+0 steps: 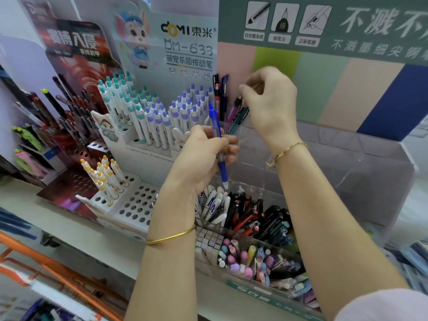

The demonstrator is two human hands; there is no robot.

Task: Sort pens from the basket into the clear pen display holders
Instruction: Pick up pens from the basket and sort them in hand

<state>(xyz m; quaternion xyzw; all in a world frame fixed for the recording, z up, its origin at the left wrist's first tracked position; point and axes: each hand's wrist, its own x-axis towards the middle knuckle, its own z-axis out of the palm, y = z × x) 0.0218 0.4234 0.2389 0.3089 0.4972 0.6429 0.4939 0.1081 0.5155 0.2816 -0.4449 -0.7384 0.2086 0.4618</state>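
**Operator:** What is being held at this step, and where?

**Technician:** The blue pens [218, 144], apparently two, are being clamped in the grip of the left hand [201, 151]. The fingers are being curled round the mid-barrels and the tips are being pointed downward. The pens are being carried over the front compartments of the clear holder [347, 158], which is being supported on the shelf [69, 218]. A thin item [256, 85] is being pinched in the grip of the right hand [271, 100] above the rear compartment. Only a pale sliver of it is being exposed, so it cannot be identified. The basket is not being shown.

**Operator:** What faults are being anticipated?

**Technician:** Three are being judged possible.

1. The blue pens are being held together in one grip. If that grip is being relaxed while one pen is being released, the other may be dropped with it. The black and red pens [245, 212] are lying directly beneath, so a mis-sort would be caused.
2. The rear compartment is already being occupied by leaning pens [218, 100]. These may be knocked over if the right hand is being lowered without clearance.
3. The space above the holder is being crossed by the right forearm. The left hand's path to the rear is thereby being narrowed, and contact between the hands may be caused.

**Operator:** Any hazard beside the holder?

**Technician:** The white click pens [159, 121] are being displayed just beside the left hand. They may be struck by a sideways movement.
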